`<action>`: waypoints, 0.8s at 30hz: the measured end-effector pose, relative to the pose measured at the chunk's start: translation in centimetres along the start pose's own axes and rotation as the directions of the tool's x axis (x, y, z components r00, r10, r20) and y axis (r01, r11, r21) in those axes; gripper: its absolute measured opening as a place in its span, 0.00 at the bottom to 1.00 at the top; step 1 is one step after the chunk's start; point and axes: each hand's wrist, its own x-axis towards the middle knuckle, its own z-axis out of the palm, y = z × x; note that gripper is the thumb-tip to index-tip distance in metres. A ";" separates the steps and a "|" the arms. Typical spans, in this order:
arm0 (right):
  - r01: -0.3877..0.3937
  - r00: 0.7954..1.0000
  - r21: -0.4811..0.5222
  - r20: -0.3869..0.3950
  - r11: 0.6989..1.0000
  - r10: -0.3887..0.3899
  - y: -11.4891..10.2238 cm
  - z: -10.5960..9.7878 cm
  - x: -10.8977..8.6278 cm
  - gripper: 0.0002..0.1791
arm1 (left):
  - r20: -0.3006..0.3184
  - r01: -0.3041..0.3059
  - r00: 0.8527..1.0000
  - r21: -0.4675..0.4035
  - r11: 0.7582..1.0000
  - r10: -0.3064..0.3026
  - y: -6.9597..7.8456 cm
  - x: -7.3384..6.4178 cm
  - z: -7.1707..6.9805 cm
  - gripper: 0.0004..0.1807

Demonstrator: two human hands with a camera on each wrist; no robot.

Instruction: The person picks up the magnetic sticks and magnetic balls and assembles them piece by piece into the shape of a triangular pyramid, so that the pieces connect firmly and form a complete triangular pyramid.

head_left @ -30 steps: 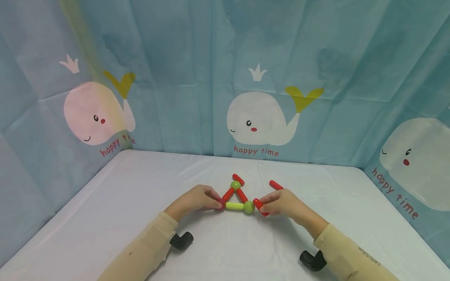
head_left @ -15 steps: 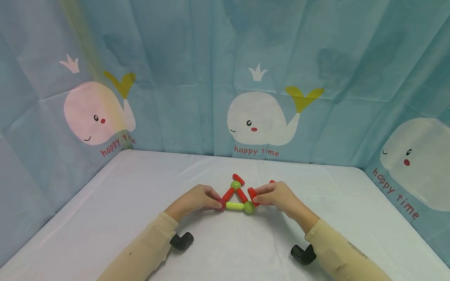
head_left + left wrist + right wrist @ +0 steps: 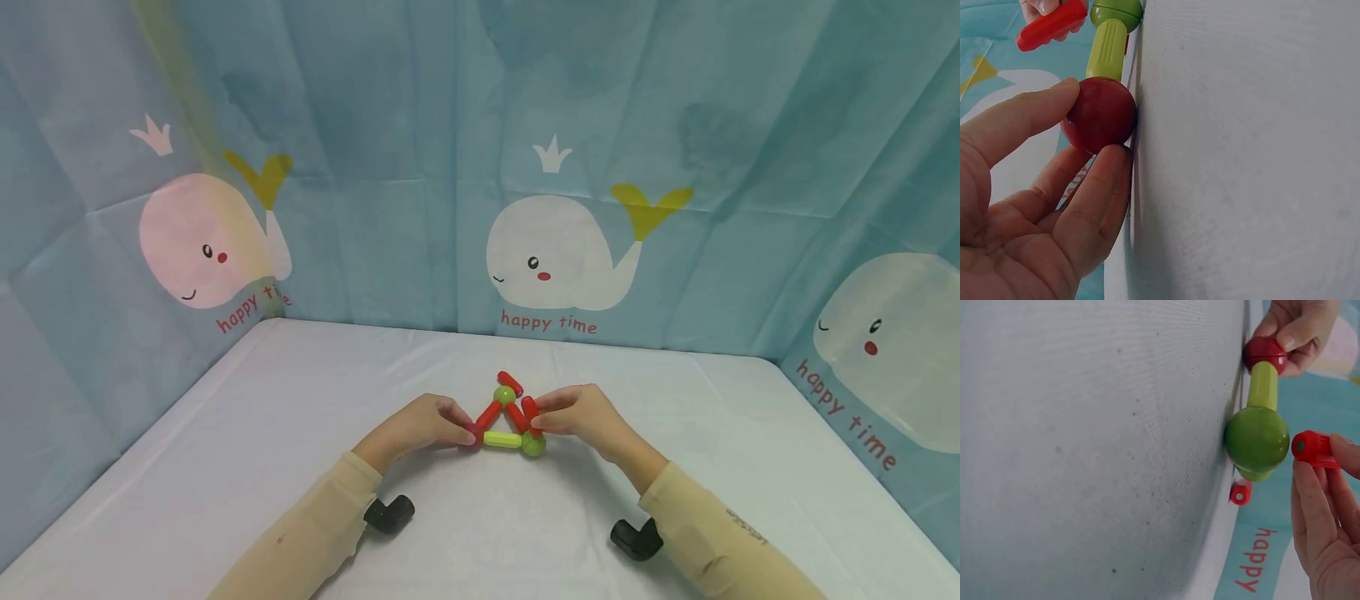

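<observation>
A flat triangle of ball-and-stick pieces lies on the white table. Its corners are a dark red ball and two green balls; a yellow-green stick forms the near side, red sticks the other two. My left hand pinches the red ball between thumb and fingers. In my right hand, thumb and fingertips hold another red stick raised over the near right green ball. A small gap shows between stick end and ball in the right wrist view. The far green ball marks the triangle's tip.
One loose red stick lies right behind the far green ball. White cloth covers the table; a blue curtain printed with whales hangs behind and at both sides. Black curved mounts sit at both wrists.
My right hand has moved left and up with its red stick, bringing it from beside the right green ball to above it. It now covers the loose stick behind. My left hand stays put.
</observation>
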 end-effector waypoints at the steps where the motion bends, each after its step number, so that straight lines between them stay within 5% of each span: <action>1: 0.003 1.000 -0.001 0.001 1.000 -0.003 0.0 0.0 0.0 0.16 | -0.002 0.001 1.000 0.001 1.000 -0.001 0.0 0.0 0.0 0.11; 24: -0.006 1.000 -0.054 -0.004 0.999 0.006 -0.2 0.9 0.5 0.13 | -0.011 0.001 1.000 0.011 1.000 -0.001 0.0 0.1 0.1 0.10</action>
